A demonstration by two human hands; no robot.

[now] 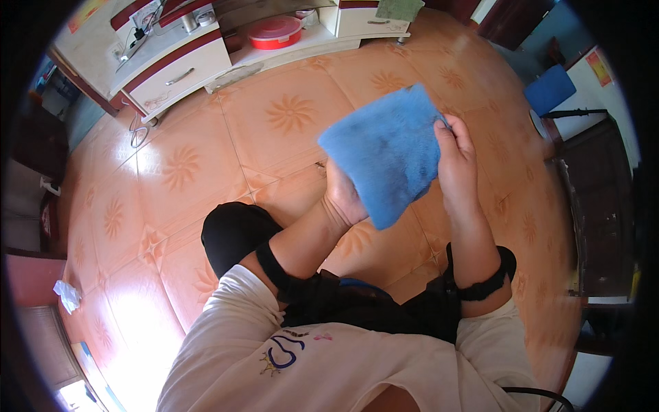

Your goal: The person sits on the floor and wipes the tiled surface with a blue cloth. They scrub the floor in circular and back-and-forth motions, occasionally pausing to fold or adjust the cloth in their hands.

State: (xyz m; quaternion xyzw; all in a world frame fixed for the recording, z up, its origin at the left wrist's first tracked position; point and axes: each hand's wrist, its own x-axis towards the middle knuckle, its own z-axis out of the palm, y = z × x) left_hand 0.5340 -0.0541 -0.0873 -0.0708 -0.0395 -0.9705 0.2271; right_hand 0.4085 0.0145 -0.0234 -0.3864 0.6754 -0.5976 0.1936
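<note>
A blue fleecy cloth, apparently folded into a rough rectangle, is held above the tiled floor in front of my knees. My left hand supports it from below; the cloth covers the fingers, leaving the wrist and heel of the hand in sight. At the right edge, my right hand pinches the cloth between thumb and fingers. Some dark smudges show on the upper face. Black straps circle both of my arms near the elbows.
Ahead stands a white and dark red cabinet with drawers. A red round lidded container rests on its low shelf. Cables hang to the floor at left. A crumpled white plastic bag lies left. Dark furniture lines the right.
</note>
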